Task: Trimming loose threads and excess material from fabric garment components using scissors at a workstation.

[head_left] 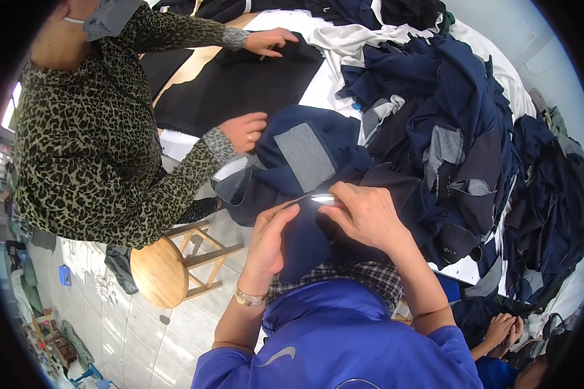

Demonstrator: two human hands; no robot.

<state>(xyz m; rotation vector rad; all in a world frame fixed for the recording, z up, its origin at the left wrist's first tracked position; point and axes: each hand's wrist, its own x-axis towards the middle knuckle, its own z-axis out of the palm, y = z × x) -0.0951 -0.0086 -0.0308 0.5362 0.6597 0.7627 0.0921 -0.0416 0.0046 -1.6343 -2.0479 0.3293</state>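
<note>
Work table, white-topped (464, 270): one; near edge toward the wearer, mostly hidden under cloth.

Garment heap, navy and black (428, 84): one; spread across the table's right part, spilling toward its right edge.

Co-worker in leopard-print top (84, 168): one; at the table's left edge, both hands over or near cloth.

Black cloth panel (224, 91): one; lying flat, left part of table, a white strip between it and the heap.

Navy garment (305, 243): one; raised between the wearer's hands at the near table edge, lower part hanging toward the lap. Whether it joins the navy cloth with grey patch (303, 155) beyond cannot be told. Handling, as judged: soft, limp, fairly light, prone to fold, not fragile; best held by its upper edge, pinched taut between two points.

Wooden stool (160, 272): one; on the floor, left of the wearer. Room for moving: widest above the floor on this side; tighter rightward, against the heap.

Left hand (269, 243): thumb and fingers nearly closed, pinching the garment's edge.

Right hand (370, 214): thumb and forefinger closed on a small shiny item (322, 200), other fingers curled; item's kind unclear.
</note>
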